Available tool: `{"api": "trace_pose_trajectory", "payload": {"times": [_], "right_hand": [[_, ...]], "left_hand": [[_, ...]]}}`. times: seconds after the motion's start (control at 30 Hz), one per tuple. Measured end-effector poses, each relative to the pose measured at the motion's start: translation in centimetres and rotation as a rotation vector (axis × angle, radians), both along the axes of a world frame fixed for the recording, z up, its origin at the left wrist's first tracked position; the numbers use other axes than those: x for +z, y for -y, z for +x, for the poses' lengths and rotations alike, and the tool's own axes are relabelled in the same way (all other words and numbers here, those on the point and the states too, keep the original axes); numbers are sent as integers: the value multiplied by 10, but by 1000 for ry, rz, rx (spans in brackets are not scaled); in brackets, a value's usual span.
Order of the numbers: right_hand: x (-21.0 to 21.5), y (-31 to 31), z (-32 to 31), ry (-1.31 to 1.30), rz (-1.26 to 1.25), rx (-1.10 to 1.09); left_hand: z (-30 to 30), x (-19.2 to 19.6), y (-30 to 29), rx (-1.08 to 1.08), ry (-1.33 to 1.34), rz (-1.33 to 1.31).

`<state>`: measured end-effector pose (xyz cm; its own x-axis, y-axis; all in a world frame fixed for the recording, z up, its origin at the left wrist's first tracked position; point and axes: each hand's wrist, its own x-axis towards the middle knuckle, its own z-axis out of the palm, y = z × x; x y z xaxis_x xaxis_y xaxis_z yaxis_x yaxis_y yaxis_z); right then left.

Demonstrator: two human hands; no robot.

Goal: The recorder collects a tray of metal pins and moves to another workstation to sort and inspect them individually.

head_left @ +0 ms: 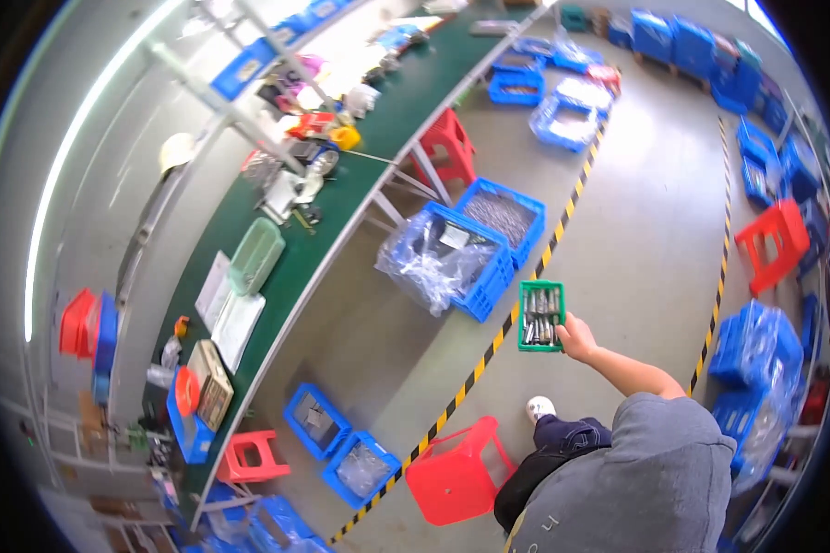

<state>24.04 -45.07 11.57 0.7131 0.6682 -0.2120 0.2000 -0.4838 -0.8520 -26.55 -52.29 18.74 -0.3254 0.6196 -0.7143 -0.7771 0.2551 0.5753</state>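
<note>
My right hand (577, 338) grips the near right edge of a small green plastic tray (561, 297), its fingers closed round the rim. Several shiny metal cylindrical parts (541, 329) lie inside the tray in two rows. The tray is held above the floor, over the black-and-yellow striped line. My right forearm reaches out from a grey short sleeve. My left hand does not show.
A red stool (452, 475) stands close by my legs. Blue crates (484, 297) with small parts and plastic wrap sit beside a long green workbench (295, 263). Another red stool (775, 241) and wrapped blue crates (756, 350) stand on the right.
</note>
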Motion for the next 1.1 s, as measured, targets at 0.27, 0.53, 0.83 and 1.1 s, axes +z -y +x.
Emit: {"api": "trace_pose_trajectory", "payload": {"times": [0.27, 0.53, 0.83, 1.1], "right_hand": [[-8, 34, -12, -18, -64, 37], [-31, 93, 8, -63, -97, 37], [-10, 51, 23, -283, 97, -39], [27, -15, -14, -204, 69, 11]], "left_hand": [[4, 39, -59, -131, -118, 423], [86, 68, -87, -287, 188, 538], [42, 48, -28, 46, 158, 501], [3, -6, -63, 335, 189, 277]]}}
